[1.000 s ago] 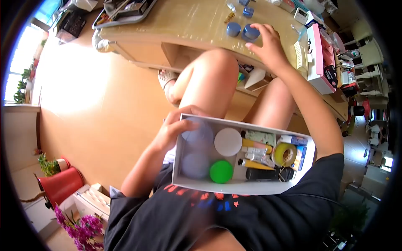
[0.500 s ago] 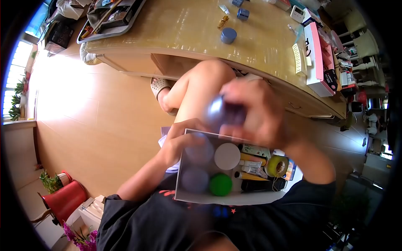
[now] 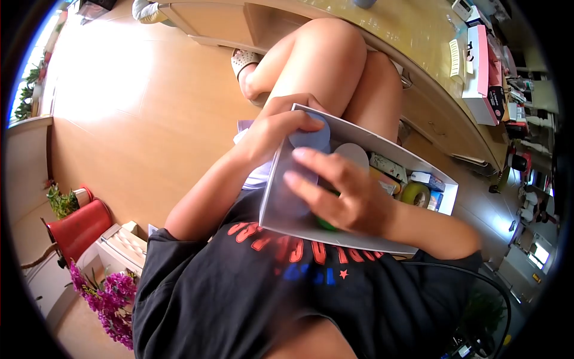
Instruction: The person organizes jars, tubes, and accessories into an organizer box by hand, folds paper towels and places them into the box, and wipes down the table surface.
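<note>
My left hand (image 3: 269, 133) grips the near-left corner of a white box (image 3: 341, 239) on my lap, its thumb over a blue round lid (image 3: 312, 136) inside. My right hand (image 3: 347, 194) is over the left part of the box, fingers apart, with nothing visible between them; its thumb is hidden. Below its fingertips is a blurred purplish round jar (image 3: 290, 200). A white round lid (image 3: 351, 157) and a green lid (image 3: 326, 224) show partly behind my right hand. Yellow-green tape (image 3: 415, 196) and small cartons (image 3: 428, 179) lie at the box's right end.
Past my knees runs a wooden desk (image 3: 412, 54) with a blue jar (image 3: 363, 2) at the top edge. A pink and white box (image 3: 478, 78) stands on its right part. A red chair (image 3: 81, 230) and purple flowers (image 3: 110, 299) are at the lower left.
My right hand has come from the desk with a blue jar, carried it to the box, and now has its fingers spread over the box. The view has shifted, with less desk showing.
</note>
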A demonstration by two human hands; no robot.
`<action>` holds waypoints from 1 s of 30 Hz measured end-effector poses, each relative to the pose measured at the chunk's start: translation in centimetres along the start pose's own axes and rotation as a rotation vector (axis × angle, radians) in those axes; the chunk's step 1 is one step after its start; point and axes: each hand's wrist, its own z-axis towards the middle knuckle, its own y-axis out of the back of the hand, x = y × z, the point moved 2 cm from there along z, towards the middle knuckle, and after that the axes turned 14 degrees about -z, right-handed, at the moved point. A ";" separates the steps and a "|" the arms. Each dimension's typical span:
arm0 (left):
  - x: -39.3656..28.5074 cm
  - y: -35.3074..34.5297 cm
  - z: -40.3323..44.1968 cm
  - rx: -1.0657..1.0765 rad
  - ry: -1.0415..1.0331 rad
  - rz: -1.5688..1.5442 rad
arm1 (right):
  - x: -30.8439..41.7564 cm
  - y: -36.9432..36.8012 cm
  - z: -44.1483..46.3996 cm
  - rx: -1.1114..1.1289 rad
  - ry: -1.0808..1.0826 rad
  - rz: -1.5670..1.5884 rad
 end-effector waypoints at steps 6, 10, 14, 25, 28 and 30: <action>1.6 0.2 -1.2 0.076 -0.280 0.062 | 0.2 0.7 -1.3 0.070 -0.031 0.014; -0.3 -2.3 -3.7 0.114 -0.183 0.181 | -0.2 1.8 -1.7 0.043 -0.146 0.082; -0.3 -1.8 -4.0 0.198 -0.256 0.378 | -0.7 1.3 -2.7 0.039 0.031 0.091; -1.4 -1.3 -4.1 0.080 -0.265 0.571 | -20.1 2.3 8.5 -0.324 -0.402 -0.135; -1.3 -1.2 -3.9 -0.001 -0.274 0.546 | -28.2 -1.9 7.8 -0.299 -0.465 -0.348; -1.6 -1.2 -3.9 -0.037 -0.271 0.485 | -30.7 -2.9 7.4 -0.123 -0.472 -0.324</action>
